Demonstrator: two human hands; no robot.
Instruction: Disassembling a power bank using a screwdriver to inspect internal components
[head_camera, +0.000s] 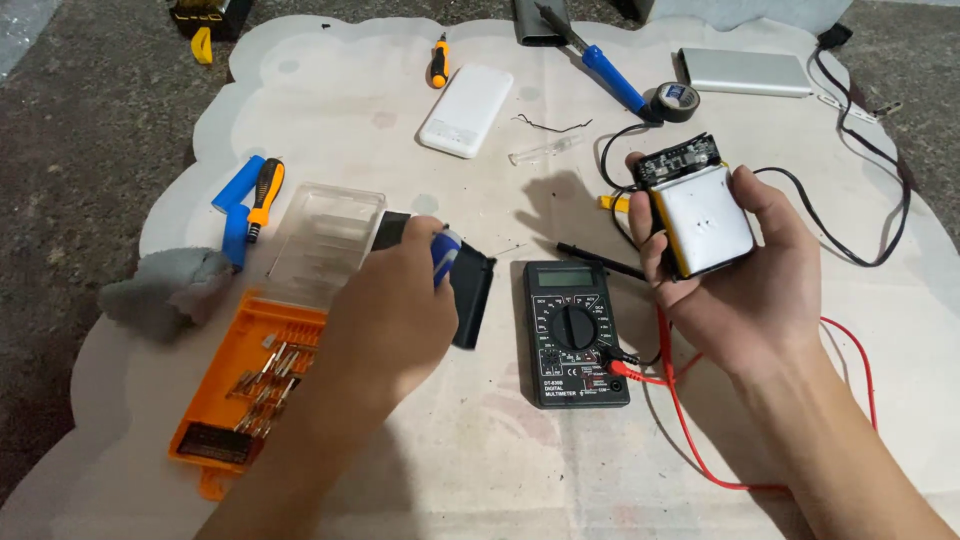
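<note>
White cloth (500, 440) covers a dark floor, where an orange bit case (245, 385) lies open, metal bits inside. Beside it, the left hand (395, 315) closes around a blue-tipped tool (445, 255); the right hand (745, 270) grips a silver battery pack (700, 218) above a black multimeter (575, 332).

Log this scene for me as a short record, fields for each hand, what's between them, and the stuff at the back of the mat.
Right hand: holds a flat silver battery pack with a circuit board on its top edge
Left hand: closed on a blue-tipped tool above a black case
Between hands: black digital multimeter with red lead
Left of mat: orange bit set case, lid open
Back of mat: white power bank, blue soldering iron, black tape roll
</note>
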